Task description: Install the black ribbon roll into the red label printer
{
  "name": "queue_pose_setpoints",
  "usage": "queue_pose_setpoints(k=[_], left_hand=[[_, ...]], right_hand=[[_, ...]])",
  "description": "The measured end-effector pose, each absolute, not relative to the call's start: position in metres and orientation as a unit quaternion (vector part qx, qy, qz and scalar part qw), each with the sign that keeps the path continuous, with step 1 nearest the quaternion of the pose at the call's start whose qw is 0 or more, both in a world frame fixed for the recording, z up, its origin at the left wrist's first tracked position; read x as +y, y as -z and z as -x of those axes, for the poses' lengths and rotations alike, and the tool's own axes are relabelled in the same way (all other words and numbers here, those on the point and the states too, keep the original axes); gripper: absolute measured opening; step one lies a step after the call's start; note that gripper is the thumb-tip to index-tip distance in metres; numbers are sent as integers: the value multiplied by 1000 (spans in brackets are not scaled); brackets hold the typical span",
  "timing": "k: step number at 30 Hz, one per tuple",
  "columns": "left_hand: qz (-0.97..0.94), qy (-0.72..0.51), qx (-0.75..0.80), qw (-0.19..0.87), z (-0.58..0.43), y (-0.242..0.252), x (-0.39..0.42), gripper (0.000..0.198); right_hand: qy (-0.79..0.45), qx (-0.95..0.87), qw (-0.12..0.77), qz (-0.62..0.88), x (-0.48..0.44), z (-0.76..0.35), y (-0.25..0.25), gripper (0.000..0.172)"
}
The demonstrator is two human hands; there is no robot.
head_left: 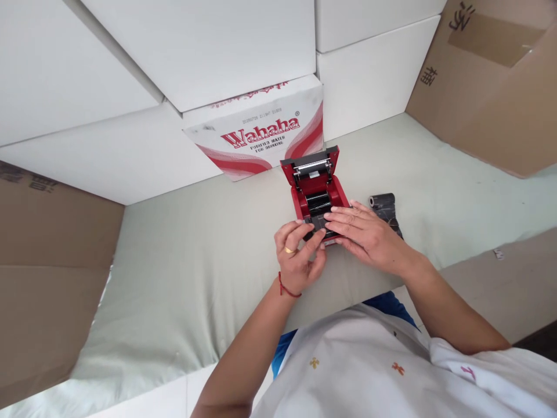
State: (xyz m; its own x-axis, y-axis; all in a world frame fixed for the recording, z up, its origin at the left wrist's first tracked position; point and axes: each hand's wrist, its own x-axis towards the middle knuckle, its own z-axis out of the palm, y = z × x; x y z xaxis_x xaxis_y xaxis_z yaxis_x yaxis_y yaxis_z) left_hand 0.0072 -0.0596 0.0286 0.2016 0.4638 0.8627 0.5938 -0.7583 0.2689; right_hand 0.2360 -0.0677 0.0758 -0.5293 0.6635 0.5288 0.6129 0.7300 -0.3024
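Head cam: red machine (314, 184) sits on the pale green cloth (195, 255), lid (310, 167) up, w/ a black roll (319, 202) inside. L hand (300, 255) is at the machine's front L corner, fingers bent, tips at the front edge (gold ring, red cord bracelet on this side); can't tell if they pinch anything, as the tips partly hide what's under them. R hand (369, 235) lies across the machine's front R part, fingers straight & slightly apart, not clenched, palm down.

Just R of the machine, beside the R hand: a patterned dark roll (383, 201), its lower end partly hidden by the hand. Right behind the machine: a Wahaha water carton (261, 130), red & white. Farther back, stacked white boxes (209, 46). Well off to the machine's R, a brown box (487, 98); well off to its L, another brown carton (56, 278).
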Motion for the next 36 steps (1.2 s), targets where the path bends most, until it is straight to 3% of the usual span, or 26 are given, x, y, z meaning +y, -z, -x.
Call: queue_pose_setpoints(k=[13, 17, 21, 26, 36], left_hand=[[746, 536, -382, 101, -15, -33, -64, 24], [744, 534, -392, 90, -16, -32, -65, 23], [740, 541, -389, 92, -17, -31, -64, 25], [744, 540, -383, 90, -16, -27, -62, 25], [747, 525, -403, 55, -15, -16, -66, 25]], right_hand=[[-78, -876, 325, 346, -63, -242, -76, 28], [-116, -851, 372, 351, -51, -245, -98, 26], [-52, -789, 442, 424, -3, -247, -122, 40], [-32, -797, 401, 450, 56, -238, -126, 65], [-36, -807, 385, 446, -20, -230, -109, 34]])
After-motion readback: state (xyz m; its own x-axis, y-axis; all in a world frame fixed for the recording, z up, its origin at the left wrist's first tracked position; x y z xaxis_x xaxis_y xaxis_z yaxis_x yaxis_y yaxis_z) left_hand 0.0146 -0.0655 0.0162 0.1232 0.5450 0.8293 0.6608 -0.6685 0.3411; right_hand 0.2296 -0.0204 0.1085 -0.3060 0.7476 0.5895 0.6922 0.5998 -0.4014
